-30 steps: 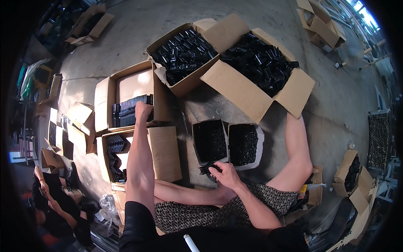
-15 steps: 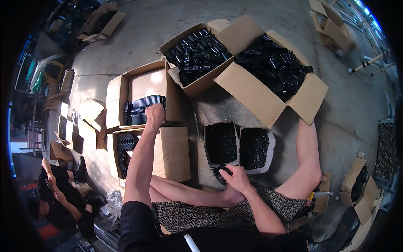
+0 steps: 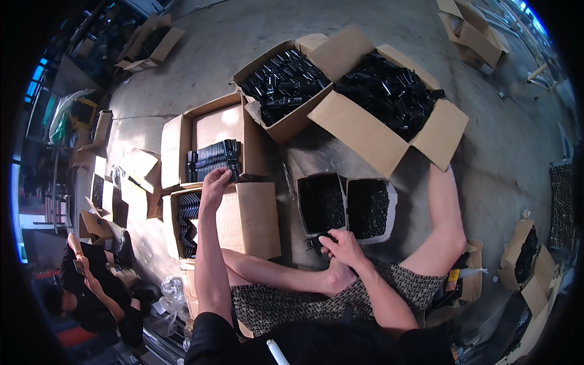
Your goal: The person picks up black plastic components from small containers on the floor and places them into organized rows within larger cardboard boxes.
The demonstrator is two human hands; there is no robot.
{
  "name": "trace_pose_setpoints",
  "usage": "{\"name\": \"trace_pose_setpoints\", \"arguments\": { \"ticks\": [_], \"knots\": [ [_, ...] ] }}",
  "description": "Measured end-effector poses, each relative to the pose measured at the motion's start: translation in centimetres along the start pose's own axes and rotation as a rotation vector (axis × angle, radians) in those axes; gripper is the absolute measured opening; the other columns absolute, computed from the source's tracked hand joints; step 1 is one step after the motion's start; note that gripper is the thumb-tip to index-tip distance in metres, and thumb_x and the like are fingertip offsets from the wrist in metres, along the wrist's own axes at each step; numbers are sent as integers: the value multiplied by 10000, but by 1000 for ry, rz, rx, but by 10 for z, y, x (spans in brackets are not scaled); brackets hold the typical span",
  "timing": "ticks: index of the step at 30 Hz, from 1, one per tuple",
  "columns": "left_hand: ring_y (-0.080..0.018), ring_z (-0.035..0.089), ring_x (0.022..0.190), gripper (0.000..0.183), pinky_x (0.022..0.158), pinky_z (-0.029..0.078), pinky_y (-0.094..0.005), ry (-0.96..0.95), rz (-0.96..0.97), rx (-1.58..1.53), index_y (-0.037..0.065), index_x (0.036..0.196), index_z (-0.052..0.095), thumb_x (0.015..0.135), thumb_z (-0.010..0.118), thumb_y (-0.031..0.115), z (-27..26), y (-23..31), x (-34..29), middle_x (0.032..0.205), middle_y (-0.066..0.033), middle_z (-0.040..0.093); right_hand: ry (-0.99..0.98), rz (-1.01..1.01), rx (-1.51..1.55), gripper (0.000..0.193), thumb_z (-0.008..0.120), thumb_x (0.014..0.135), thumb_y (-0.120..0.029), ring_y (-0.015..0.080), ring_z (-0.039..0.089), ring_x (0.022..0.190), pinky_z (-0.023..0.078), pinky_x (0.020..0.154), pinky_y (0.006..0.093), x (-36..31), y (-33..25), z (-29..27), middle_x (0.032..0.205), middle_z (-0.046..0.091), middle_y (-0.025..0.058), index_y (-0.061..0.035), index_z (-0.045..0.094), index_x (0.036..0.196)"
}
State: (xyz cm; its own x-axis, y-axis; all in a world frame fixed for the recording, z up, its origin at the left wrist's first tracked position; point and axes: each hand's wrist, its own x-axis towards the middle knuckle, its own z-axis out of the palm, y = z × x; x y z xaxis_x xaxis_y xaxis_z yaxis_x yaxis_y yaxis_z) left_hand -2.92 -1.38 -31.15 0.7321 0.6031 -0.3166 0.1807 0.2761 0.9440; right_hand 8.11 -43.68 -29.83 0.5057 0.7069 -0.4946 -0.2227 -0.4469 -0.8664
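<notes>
My left hand (image 3: 214, 187) is at the near edge of an open cardboard box (image 3: 174, 152). Its fingers are curled together, the tips close to the near right end of a row of stacked black plastic parts (image 3: 213, 159); whether anything is between them is hidden. Low in front of my crossed legs, my right hand (image 3: 344, 248) is closed around a small black plastic part (image 3: 321, 242), mostly covered by the fingers. Just beyond it stand two small open boxes, the left one (image 3: 320, 204) and the right one (image 3: 369, 210), both filled with small black pieces.
Two large cartons, one on the left (image 3: 292, 128) and one on the right (image 3: 365, 131), hold heaps of glossy black parts. A flapped box (image 3: 255, 219) with more stacked parts lies beneath my left forearm. Another person (image 3: 91, 286) sits at far left. More cartons (image 3: 520, 252) stand right.
My left hand has drawn back toward me from the top of the stacked row, uncovering its right end. My right hand stays in place, still gripping the black part. The view has shifted slightly.
</notes>
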Motion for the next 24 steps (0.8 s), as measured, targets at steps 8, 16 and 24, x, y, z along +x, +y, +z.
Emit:
{"name": "trace_pose_setpoints", "arguments": {
  "ticks": [8, 16, 24],
  "knots": [
    [-220, 616, 907, 648, 858, 516, -368, -340, -114, -508, 7, 1434, 434, 831, 671, 3, 129, 18, -139, 1063, -103, 576, -71, 117, 211, 310, 657, 970, -266, 88, 613, 572, 498, 514, 257, -12, -6, -2, 669, 655, 36, 8, 687, 829],
    [-261, 646, 900, 421, 805, 512, -359, -249, 166, 670, -50, 1224, 593, 948, 707, 246, 202, -3, -183, 997, -164, 661, -9, 195, 409, 282, 654, 962, -276, 107, 611, 531, 479, 497, 251, -19, -6, -12, 652, 649, 33, -28, 701, 836],
    [-404, 645, 1021, 416, 862, 529, -414, -297, 347, 835, -16, 1250, 590, 928, 701, 224, 197, -44, -213, 1126, -226, 651, -113, 240, 582, 297, 571, 1014, -318, 84, 571, 521, 450, 484, 234, -10, 23, 1, 682, 639, 8, -66, 687, 909]
  ]
}}
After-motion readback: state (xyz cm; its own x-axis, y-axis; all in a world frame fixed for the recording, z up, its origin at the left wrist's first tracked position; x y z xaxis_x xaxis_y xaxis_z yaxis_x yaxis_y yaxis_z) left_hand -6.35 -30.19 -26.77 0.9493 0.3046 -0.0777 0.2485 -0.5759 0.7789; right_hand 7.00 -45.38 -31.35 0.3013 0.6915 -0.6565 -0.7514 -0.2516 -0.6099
